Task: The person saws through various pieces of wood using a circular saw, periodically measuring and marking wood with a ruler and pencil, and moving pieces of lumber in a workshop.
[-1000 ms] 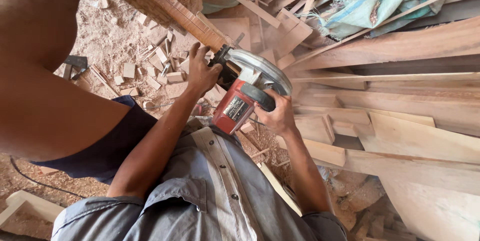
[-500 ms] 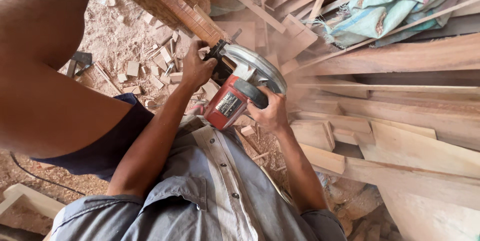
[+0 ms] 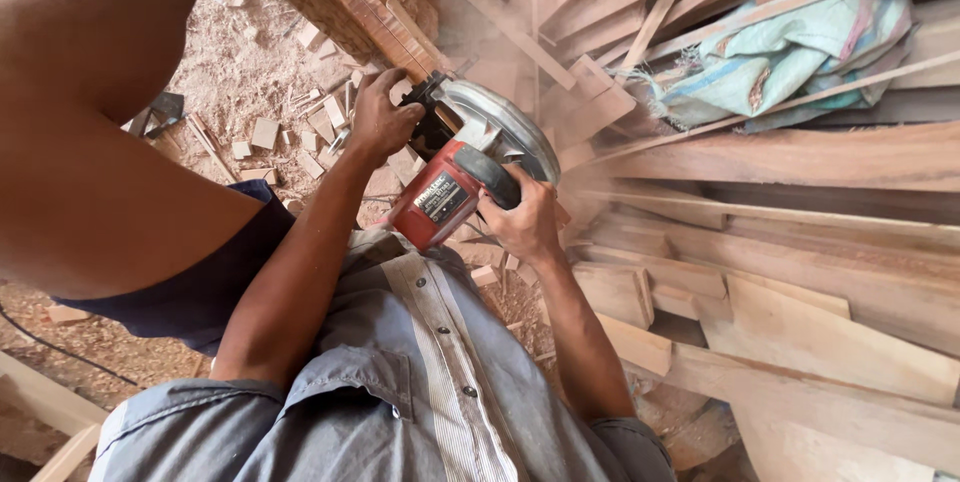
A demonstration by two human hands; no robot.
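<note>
We steady the saw (image 3: 462,174) two-handed: left hand (image 3: 381,120) clamps its front knob, right hand (image 3: 520,218) fingers wrap the rear handle, guiding it over the plank (image 3: 350,2).

Red-bodied handheld circular saw with silver metal blade guard (image 3: 470,167): tilted, motor end toward grey shirt (image 3: 420,382), guard end against long reddish wooden plank (image 3: 350,2). Black handles gripped both sides. Fine dust haze just above guard, beside plank.

The only label I see is a rectangular black plate (image 3: 441,204) with pale print. It sits on the red motor housing of the circular saw (image 3: 465,177). My right hand (image 3: 522,222) grips just beside it.
</note>
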